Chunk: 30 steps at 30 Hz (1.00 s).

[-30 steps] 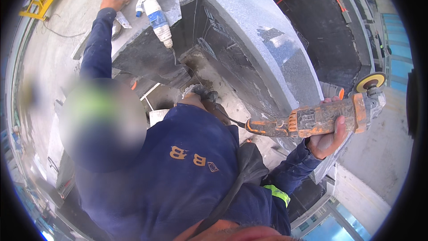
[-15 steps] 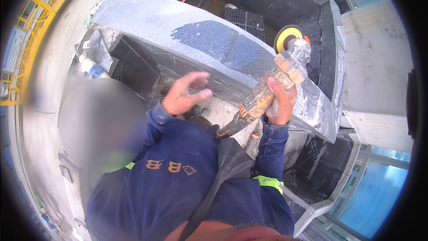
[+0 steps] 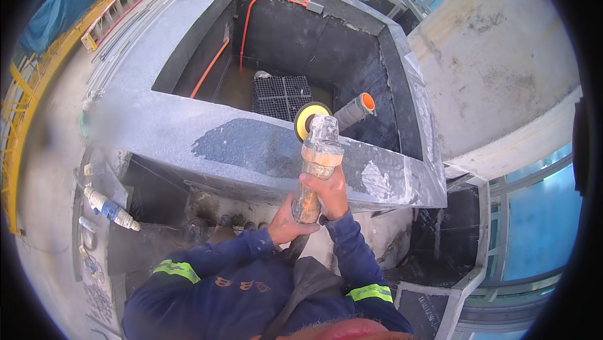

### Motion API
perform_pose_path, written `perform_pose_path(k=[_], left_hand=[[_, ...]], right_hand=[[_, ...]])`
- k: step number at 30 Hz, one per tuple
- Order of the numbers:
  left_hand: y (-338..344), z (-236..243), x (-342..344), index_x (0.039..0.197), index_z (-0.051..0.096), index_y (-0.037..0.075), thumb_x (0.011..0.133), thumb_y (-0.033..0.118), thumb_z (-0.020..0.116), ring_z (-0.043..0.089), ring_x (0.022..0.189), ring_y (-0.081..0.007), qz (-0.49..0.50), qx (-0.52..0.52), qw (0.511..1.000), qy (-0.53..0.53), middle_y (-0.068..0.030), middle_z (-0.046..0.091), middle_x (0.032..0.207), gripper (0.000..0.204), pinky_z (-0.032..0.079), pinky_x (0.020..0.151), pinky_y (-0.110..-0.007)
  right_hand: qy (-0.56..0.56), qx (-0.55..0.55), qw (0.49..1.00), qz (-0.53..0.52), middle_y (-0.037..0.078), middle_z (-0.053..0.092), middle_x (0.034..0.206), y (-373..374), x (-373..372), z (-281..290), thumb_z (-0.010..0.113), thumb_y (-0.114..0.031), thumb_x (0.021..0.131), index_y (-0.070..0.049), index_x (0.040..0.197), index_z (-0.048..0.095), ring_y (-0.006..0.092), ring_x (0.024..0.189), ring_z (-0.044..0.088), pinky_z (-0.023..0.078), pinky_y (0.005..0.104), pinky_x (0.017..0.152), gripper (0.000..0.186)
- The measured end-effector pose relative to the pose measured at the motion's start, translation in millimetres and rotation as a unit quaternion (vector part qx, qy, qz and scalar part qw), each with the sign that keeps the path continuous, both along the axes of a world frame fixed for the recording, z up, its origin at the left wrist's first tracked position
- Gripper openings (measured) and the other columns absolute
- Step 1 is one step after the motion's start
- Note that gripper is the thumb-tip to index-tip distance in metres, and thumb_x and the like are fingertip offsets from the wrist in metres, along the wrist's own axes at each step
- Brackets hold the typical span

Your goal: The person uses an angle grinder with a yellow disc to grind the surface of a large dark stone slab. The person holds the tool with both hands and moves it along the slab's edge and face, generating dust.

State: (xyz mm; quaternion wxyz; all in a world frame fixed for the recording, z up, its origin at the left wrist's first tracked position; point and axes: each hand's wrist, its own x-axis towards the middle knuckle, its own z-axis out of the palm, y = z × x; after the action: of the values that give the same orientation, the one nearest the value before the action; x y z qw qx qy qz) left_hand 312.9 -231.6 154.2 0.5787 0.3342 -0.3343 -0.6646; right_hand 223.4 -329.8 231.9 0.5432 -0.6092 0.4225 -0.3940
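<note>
An angle grinder [image 3: 321, 145], dusty and orange-bodied with a yellow-backed disc [image 3: 309, 121], is held in front of me with both hands. My right hand [image 3: 330, 190] wraps round its body just below the head. My left hand [image 3: 286, 220] closes round the rear end of the body. The disc stands on edge by the inner rim of a grey stone ledge [image 3: 163, 123]; whether it touches the stone I cannot tell. A dark blue-grey patch [image 3: 245, 145] marks the ledge left of the grinder.
Behind the ledge lies a deep dark basin [image 3: 339, 41] with a black grid crate [image 3: 282, 96], orange conduits [image 3: 245, 32] and a grey pipe [image 3: 355, 110]. A white-and-blue cylindrical object [image 3: 112, 208] lies at left. Yellow railing [image 3: 25, 151] runs along the left; glass panels [image 3: 534, 208] stand at right.
My left hand, open and off the tool before, now grips the grinder's rear. The grinder has swung more upright and sits further left in view. My view has shifted, showing more of the basin.
</note>
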Motion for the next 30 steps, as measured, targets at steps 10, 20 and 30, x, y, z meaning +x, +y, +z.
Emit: perform_pose_path(k=[10, 20, 30], left_hand=[[5.6, -32.8, 12.0, 0.135, 0.028, -0.004, 0.07, 0.014, 0.084, 0.051, 0.117, -0.0205, 0.1, 0.035, 0.992, 0.064, -0.0143, 0.051, 0.122, 0.087, 0.042, 0.101, -0.036], [28.0, -37.3, 30.4, 0.14, 0.026, 0.001, 0.075, 0.011, 0.082, 0.052, 0.119, -0.0203, 0.183, 0.006, 0.977, 0.108, -0.0117, 0.051, 0.127, 0.086, 0.043, 0.102, -0.038], [24.7, -24.7, 85.2, 0.139, 0.031, 0.008, 0.083, -0.005, 0.067, 0.057, 0.114, -0.0172, 0.179, 0.017, 0.947, 0.265, -0.0069, 0.055, 0.123, 0.068, 0.048, 0.097, -0.036]], right_hand=[[0.173, -0.003, 0.977, 0.122, 0.014, 0.058, 0.115, -23.1, 71.3, -15.7, 0.087, -0.027, 0.069, 0.002, 0.137, 0.03, 0.0217, 0.103, 0.059, 0.049, 0.0349, 0.091, 0.093], [0.259, -0.095, 0.934, 0.225, 0.02, 0.064, 0.114, -2.0, 122.6, -29.4, 0.085, -0.025, 0.068, -0.001, 0.142, 0.025, 0.0289, 0.103, 0.065, 0.05, 0.0381, 0.091, 0.098], [0.308, -0.144, 0.908, 0.245, 0.021, 0.067, 0.107, 14.9, 158.0, -31.9, 0.084, -0.023, 0.069, -0.002, 0.142, 0.025, 0.0341, 0.099, 0.068, 0.053, 0.039, 0.086, 0.096]])
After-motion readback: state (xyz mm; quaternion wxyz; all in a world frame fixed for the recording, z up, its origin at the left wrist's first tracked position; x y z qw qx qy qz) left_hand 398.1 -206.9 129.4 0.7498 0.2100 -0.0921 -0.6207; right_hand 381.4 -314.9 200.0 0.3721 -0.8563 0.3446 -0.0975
